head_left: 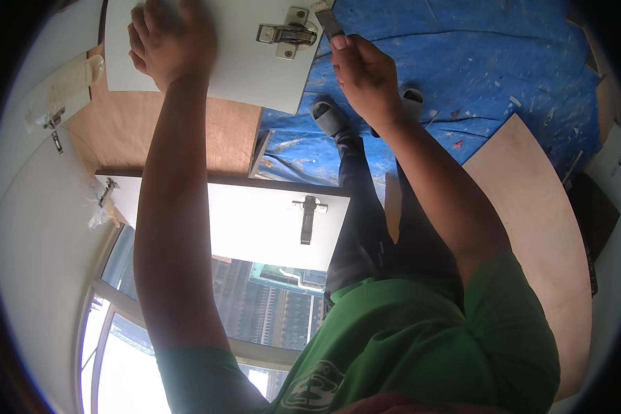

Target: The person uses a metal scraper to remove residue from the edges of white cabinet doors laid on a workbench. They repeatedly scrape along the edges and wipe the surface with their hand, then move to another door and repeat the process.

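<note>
Head view: left hand point(169, 41) flat on white panel point(245, 69); right hand point(366, 76) grips tool point(326, 21) at edge

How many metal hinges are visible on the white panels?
4. One hinge on the top panel beside the left hand; one on the middle panel; two at left, partly wrapped. Others may be hidden.

Hinge point(288, 33) on panel point(241, 65), tool point(328, 22) right

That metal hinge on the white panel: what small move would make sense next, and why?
Probably bring the tool tip onto the hinge. The right hand holds the tool just beside the hinge, not clearly touching it, while the left hand presses flat on the white panel, steadying it.
</note>
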Demonstrator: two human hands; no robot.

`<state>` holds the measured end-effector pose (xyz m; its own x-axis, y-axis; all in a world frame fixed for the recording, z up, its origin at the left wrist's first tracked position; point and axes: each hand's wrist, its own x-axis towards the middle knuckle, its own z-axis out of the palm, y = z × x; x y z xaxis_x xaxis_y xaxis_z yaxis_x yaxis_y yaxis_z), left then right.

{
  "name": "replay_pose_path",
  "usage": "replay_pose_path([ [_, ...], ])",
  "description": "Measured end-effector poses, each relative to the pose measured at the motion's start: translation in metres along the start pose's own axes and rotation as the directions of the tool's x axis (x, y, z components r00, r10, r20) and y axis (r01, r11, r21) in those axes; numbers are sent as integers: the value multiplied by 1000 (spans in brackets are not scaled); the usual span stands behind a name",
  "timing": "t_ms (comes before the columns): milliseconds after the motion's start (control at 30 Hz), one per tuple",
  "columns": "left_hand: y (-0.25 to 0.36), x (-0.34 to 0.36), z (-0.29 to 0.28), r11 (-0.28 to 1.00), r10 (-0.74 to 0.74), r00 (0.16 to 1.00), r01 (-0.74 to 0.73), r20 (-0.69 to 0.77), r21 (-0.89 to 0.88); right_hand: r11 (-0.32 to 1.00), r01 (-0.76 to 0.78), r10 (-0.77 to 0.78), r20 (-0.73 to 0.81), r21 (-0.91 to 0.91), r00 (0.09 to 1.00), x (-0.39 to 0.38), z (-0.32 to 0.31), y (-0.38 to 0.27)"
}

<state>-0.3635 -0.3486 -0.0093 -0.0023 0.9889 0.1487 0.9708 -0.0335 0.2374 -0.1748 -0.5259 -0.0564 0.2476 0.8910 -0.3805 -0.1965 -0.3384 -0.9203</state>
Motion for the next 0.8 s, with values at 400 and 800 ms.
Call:
replay_pose_path([
  [400,1,0,1,1000,-25,1000,25,17,9,984,156,-165,-110,-91,980,30,-3,-18],
  [800,3,0,1,1000,1,1000,-1,-9,11,920,288,-307,-33,-265,951,71,-27,-30],
])
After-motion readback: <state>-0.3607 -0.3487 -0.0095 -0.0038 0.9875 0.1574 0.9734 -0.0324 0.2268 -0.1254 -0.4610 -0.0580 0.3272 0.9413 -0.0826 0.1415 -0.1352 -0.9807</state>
